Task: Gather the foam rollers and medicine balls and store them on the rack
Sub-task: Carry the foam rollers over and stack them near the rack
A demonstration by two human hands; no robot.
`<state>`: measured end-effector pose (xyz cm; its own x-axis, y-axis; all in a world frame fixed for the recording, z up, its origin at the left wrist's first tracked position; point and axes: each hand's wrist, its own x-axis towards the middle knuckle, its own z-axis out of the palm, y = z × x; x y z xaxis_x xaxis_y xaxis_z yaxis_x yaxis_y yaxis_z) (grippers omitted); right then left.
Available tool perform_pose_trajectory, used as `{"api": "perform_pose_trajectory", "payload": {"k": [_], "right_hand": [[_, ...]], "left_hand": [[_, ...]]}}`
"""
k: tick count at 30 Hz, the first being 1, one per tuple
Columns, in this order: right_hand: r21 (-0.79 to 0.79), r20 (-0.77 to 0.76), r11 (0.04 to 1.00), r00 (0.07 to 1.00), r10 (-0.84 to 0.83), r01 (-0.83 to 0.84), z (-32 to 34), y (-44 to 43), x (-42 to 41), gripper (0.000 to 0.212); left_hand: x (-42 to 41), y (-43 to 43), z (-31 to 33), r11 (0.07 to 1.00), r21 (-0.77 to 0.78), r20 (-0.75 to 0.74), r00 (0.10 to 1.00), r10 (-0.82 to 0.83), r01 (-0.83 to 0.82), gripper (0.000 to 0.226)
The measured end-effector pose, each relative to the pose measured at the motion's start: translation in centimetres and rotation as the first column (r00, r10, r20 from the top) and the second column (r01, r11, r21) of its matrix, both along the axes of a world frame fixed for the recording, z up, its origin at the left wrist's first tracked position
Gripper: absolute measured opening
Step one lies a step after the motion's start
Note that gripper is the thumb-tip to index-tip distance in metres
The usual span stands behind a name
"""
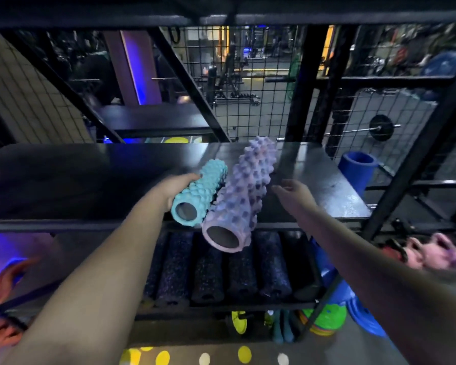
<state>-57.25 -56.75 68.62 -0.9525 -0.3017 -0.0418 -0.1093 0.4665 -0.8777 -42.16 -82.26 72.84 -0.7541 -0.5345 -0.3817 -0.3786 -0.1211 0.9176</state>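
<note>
Teal roller (199, 192), gripped by the left hand (178, 187), is nearly shelved beside the lilac roller (244, 191) — right hand (295, 193) open; dark rollers (237, 270) already lie below.

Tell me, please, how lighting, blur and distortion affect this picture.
Head view: dim overall, with blue-violet light at the left. Head view: glare on the metal shelf right of the purple roller. Head view: wide-angle lens bows the rack's top bar; the pink objects at the right edge are blurred.

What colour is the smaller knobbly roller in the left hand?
Teal, seen in the head view: roller, left hand.
</note>
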Motion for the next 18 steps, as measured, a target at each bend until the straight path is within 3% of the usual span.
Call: {"api": "perform_pose_trajectory", "payload": {"k": [8, 14, 18], "right_hand": [[0.029, -0.078, 0.987, 0.985, -0.156, 0.158, -4.0, 6.7, 9.2, 0.046], [0.027, -0.043, 0.948, 0.948, -0.315, 0.316, -7.7, 11.1, 22.8, 0.051], [0.008, 0.027, 0.934, 0.933, -0.358, 0.358, -9.9, 14.9, 33.9, 0.047]], "left_hand": [[6.2, 0.0, -2.3, 0.966, -0.082, -0.21, 0.952, 0.224, -0.246, 0.022], [15.8, 1.3, -5.9, 0.988, -0.102, -0.249, 0.965, 0.085, -0.114, 0.019], [20.3, 1.9, -7.3, 0.996, -0.089, -0.221, 0.975, -0.001, -0.019, 0.037]]}}
